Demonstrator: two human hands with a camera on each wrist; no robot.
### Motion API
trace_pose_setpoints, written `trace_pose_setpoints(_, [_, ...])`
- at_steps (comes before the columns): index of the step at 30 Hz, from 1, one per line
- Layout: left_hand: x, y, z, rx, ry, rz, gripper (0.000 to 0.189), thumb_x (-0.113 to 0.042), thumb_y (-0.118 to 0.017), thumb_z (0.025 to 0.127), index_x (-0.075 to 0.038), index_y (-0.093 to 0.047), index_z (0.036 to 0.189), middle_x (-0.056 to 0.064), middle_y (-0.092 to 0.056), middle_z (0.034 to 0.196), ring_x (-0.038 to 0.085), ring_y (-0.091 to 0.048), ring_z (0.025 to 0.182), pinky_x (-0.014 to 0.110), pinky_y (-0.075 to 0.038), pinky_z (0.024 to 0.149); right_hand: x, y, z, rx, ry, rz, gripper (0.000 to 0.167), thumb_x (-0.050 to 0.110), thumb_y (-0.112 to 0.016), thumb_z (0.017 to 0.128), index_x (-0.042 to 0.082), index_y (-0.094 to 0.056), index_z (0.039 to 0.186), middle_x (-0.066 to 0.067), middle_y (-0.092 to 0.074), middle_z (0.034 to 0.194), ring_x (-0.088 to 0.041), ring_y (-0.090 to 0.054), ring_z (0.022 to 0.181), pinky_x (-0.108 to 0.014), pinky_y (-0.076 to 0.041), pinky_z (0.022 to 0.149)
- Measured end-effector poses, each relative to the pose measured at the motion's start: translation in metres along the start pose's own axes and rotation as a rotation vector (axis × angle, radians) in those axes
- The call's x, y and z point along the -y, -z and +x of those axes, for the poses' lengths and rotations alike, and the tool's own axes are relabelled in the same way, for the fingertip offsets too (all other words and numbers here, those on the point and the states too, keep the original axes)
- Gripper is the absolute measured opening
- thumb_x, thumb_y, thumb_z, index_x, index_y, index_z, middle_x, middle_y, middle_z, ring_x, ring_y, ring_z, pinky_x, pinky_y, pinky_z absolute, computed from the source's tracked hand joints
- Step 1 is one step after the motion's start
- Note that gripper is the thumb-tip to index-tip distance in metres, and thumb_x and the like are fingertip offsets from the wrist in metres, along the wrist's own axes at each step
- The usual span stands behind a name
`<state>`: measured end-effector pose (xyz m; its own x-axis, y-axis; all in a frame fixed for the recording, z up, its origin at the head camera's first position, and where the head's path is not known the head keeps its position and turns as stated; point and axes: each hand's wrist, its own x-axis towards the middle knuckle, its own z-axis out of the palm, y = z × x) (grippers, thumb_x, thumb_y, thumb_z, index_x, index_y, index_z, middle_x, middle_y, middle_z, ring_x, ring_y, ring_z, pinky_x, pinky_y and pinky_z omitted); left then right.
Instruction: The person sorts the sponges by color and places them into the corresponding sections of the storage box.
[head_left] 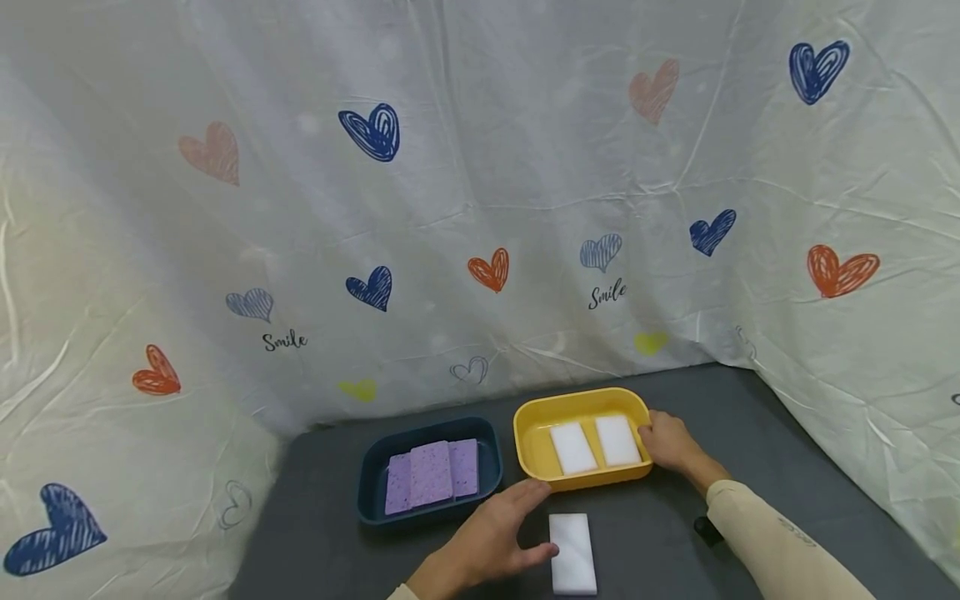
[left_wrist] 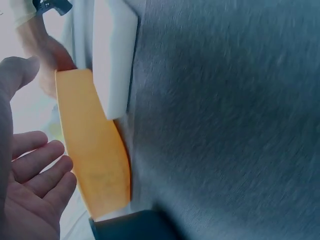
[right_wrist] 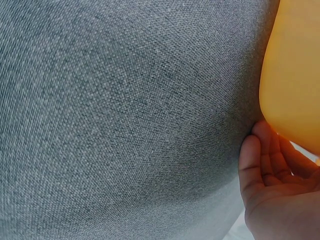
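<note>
At its right end, the yellow tray (head_left: 536,433) is held by my right hand (head_left: 672,443), thumb over the rim and fingers against the outer wall (right_wrist: 295,75). Two white sponge blocks (head_left: 573,447) lie side by side inside that tray. My left hand (head_left: 487,537) has its fingers extended and thumb spread, holding nothing. Its fingertips overlap the tray's front left corner in the head view, and its thumb overlaps a third white sponge block (head_left: 573,558) on the table. In the left wrist view the left palm (left_wrist: 35,200) faces the yellow tray's side.
To the left of the yellow tray stands a dark blue tray (head_left: 367,487) with overlapping purple sponges (head_left: 431,473). A dark grey cloth (head_left: 322,533) covers the table. Behind and at both sides hangs a pale curtain (head_left: 420,208) printed with hearts.
</note>
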<state>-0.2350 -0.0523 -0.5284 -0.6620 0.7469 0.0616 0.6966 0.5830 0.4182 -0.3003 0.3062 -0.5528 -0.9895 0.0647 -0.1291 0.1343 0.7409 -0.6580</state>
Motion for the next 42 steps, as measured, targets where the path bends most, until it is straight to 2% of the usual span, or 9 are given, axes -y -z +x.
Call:
trace_pose_setpoints(2, [-0.001, -0.004, 0.0, 0.008, -0.008, 0.006, 0.076, -0.058, -0.076, 0.099, -0.015, -0.057, 0.159, 0.001, -0.058, 0.163, 0.019, -0.058, 0.149, 0.042, -0.052, 0.118, 0.001, 0.001, -0.001, 0.0, -0.003, 0.001, 0.04, 0.013, -0.043, 0.111, -0.016, -0.056, 0.135, -0.012, -0.061, 0.09, -0.023, -0.06, 0.074, -0.035, -0.051, 0.068])
trace_pose_setpoints(8, [-0.007, -0.013, 0.001, 0.103, 0.072, -0.03, 0.084, -0.063, -0.079, 0.095, -0.019, -0.054, 0.162, -0.002, -0.054, 0.167, 0.019, -0.055, 0.152, 0.045, -0.051, 0.12, -0.001, 0.001, 0.0, 0.003, -0.012, 0.002, 0.039, 0.013, -0.043, 0.111, -0.016, -0.057, 0.134, -0.013, -0.061, 0.09, -0.023, -0.059, 0.075, -0.035, -0.051, 0.069])
trace_pose_setpoints(10, [-0.008, -0.016, 0.002, 0.12, 0.078, -0.043, 0.089, -0.065, -0.08, 0.093, -0.019, -0.051, 0.163, -0.001, -0.051, 0.169, 0.019, -0.052, 0.154, 0.046, -0.049, 0.121, -0.002, 0.002, 0.001, 0.006, -0.02, -0.003, 0.04, 0.014, -0.043, 0.111, -0.015, -0.057, 0.135, -0.012, -0.061, 0.089, -0.022, -0.059, 0.074, -0.034, -0.051, 0.069])
trace_pose_setpoints(16, [-0.011, -0.023, 0.007, 0.143, 0.042, -0.067, 0.099, -0.067, -0.083, 0.089, -0.017, -0.046, 0.167, 0.001, -0.045, 0.173, 0.019, -0.046, 0.158, 0.047, -0.046, 0.124, -0.002, 0.001, 0.0, 0.008, -0.007, 0.015, 0.039, 0.014, -0.043, 0.112, -0.015, -0.058, 0.134, -0.012, -0.061, 0.089, -0.023, -0.06, 0.074, -0.034, -0.05, 0.067])
trace_pose_setpoints(21, [-0.012, -0.028, 0.013, 0.149, -0.011, -0.002, 0.102, -0.065, -0.086, 0.087, -0.014, -0.047, 0.165, 0.001, -0.049, 0.17, 0.019, -0.049, 0.156, 0.043, -0.046, 0.125, -0.001, 0.002, -0.001, 0.001, -0.004, 0.021, 0.04, 0.013, -0.042, 0.112, -0.016, -0.057, 0.136, -0.012, -0.061, 0.088, -0.023, -0.059, 0.073, -0.033, -0.049, 0.067])
trace_pose_setpoints(28, [-0.015, -0.034, 0.017, 0.209, 0.046, -0.012, 0.101, -0.062, -0.09, 0.085, -0.02, -0.047, 0.166, -0.005, -0.051, 0.169, 0.015, -0.053, 0.151, 0.041, -0.049, 0.122, -0.002, 0.001, 0.001, -0.003, -0.004, 0.017, 0.041, 0.014, -0.043, 0.111, -0.015, -0.058, 0.135, -0.012, -0.061, 0.088, -0.022, -0.059, 0.073, -0.033, -0.049, 0.068])
trace_pose_setpoints(33, [-0.014, -0.039, 0.018, 0.204, 0.03, -0.006, 0.101, -0.06, -0.091, 0.084, -0.019, -0.047, 0.166, -0.004, -0.051, 0.168, 0.014, -0.054, 0.15, 0.04, -0.049, 0.121, -0.002, 0.001, 0.001, -0.006, 0.003, 0.021, 0.039, 0.014, -0.043, 0.112, -0.014, -0.058, 0.134, -0.011, -0.06, 0.088, -0.023, -0.058, 0.073, -0.034, -0.049, 0.067])
trace_pose_setpoints(39, [-0.014, -0.043, 0.019, 0.199, 0.018, 0.072, 0.099, -0.06, -0.09, 0.086, -0.017, -0.049, 0.164, -0.001, -0.05, 0.169, 0.016, -0.053, 0.15, 0.039, -0.05, 0.12, -0.001, 0.001, 0.001, -0.007, 0.0, 0.02, 0.028, 0.013, -0.044, 0.112, -0.008, -0.062, 0.118, -0.011, -0.057, 0.084, -0.023, -0.057, 0.07, -0.033, -0.048, 0.064])
trace_pose_setpoints(42, [-0.015, -0.044, 0.019, 0.201, 0.018, 0.086, 0.097, -0.06, -0.09, 0.086, -0.017, -0.05, 0.163, -0.001, -0.05, 0.169, 0.017, -0.053, 0.15, 0.039, -0.05, 0.12, -0.002, 0.001, 0.001, -0.009, 0.002, 0.022, 0.028, 0.013, -0.043, 0.112, -0.008, -0.061, 0.117, -0.011, -0.057, 0.083, -0.023, -0.057, 0.07, -0.033, -0.047, 0.064])
